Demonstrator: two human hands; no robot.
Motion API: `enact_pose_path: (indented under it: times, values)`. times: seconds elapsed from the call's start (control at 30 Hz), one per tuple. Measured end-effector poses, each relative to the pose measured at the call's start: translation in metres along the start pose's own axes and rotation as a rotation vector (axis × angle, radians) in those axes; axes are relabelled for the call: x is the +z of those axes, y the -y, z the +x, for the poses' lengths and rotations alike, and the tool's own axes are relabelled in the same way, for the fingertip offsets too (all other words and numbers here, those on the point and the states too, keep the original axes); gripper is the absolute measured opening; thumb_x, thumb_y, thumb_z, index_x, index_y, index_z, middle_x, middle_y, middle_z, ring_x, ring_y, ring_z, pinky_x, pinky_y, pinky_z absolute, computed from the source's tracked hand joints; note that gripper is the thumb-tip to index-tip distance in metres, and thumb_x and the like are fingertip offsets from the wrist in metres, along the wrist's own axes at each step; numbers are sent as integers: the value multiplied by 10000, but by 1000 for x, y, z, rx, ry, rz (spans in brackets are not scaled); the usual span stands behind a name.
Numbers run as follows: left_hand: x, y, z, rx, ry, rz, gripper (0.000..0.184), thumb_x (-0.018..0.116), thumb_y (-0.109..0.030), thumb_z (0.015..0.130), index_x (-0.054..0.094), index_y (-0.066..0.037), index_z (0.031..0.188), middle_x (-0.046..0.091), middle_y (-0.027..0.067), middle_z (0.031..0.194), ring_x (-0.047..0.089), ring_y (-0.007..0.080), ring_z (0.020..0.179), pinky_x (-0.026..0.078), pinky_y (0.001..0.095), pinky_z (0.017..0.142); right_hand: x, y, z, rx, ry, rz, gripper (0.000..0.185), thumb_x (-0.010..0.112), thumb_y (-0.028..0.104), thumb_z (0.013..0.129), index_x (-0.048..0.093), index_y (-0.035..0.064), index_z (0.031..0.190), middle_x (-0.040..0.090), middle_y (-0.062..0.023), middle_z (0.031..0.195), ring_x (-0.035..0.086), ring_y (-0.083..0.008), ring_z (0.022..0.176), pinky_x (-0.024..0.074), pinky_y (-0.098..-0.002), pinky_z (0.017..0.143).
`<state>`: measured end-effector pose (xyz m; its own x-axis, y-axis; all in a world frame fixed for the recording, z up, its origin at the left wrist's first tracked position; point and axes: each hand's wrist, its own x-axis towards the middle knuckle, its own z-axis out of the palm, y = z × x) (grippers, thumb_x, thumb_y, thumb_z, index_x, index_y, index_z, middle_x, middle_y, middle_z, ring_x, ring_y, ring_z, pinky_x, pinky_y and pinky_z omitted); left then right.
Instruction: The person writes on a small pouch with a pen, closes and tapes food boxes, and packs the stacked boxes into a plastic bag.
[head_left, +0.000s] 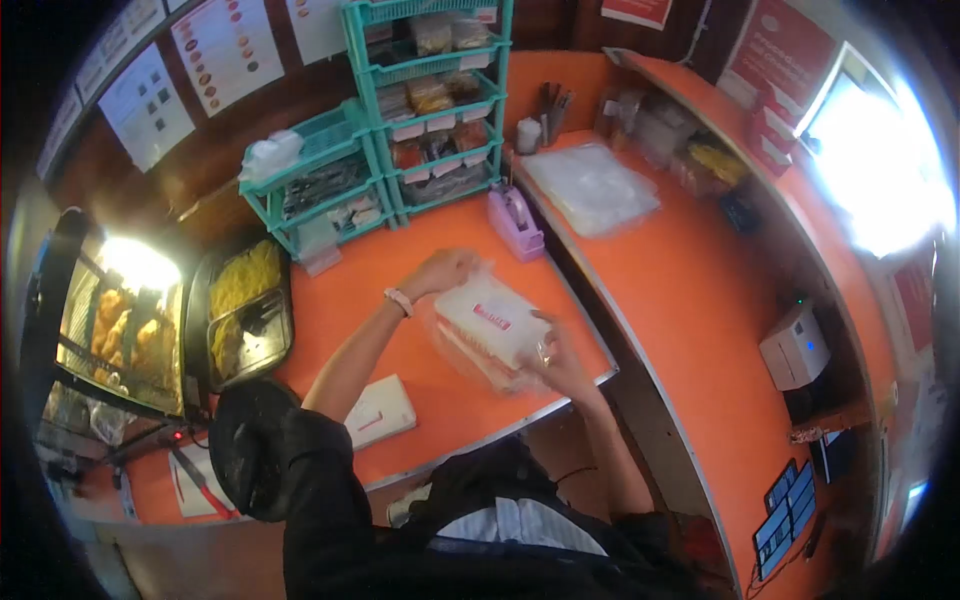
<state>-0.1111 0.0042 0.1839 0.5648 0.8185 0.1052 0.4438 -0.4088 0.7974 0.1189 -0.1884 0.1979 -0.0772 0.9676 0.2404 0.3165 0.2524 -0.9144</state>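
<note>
A white box with a red label sits inside a clear plastic bag over the orange counter. At the box's upper left, my left hand has its fingers closed on the bag's edge. My right hand grips the box and bag at the lower right side, its fingers partly covered by plastic. Another white box lies on the counter near its front edge, below my left forearm.
Green basket shelves stand at the back, beside a purple tape dispenser. Black trays of food and a lit display case are at left. Clear bags lie on the right counter; a red-handled tool lies front left.
</note>
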Motion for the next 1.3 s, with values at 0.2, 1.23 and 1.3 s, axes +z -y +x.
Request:
enact_pose_path:
  times: [0.2, 1.23, 1.3]
  values:
    - [-22, -46, -23, -19, -22, -192, 222, 510, -171, 881, 509, -28, 1050, 596, 84, 713, 585, 170, 633, 473, 330, 593, 49, -13, 0, 7, 41, -870, 606, 682, 340, 731, 465, 227, 1285, 412, -171, 1087, 598, -322, 796, 516, -436, 636]
    - [-63, -104, -120, -18, -214, -465, 353, 632, -214, 856, 456, -110, 1143, 565, 10, 812, 526, 59, 589, 448, 209, 520, -24, 83, 70, 86, -173, 447, 320, 591, 121, 844, 496, 67, 1145, 485, -47, 1050, 525, -142, 731, 449, -256, 594]
    - [-57, -84, -125, -7, -234, -475, 334, 635, -216, 855, 469, -103, 1122, 546, 0, 800, 528, 62, 598, 453, 215, 525, 13, 38, 59, -185, -352, 133, 548, 665, 148, 789, 393, 69, 1258, 402, -103, 1187, 511, -254, 932, 450, -360, 755]
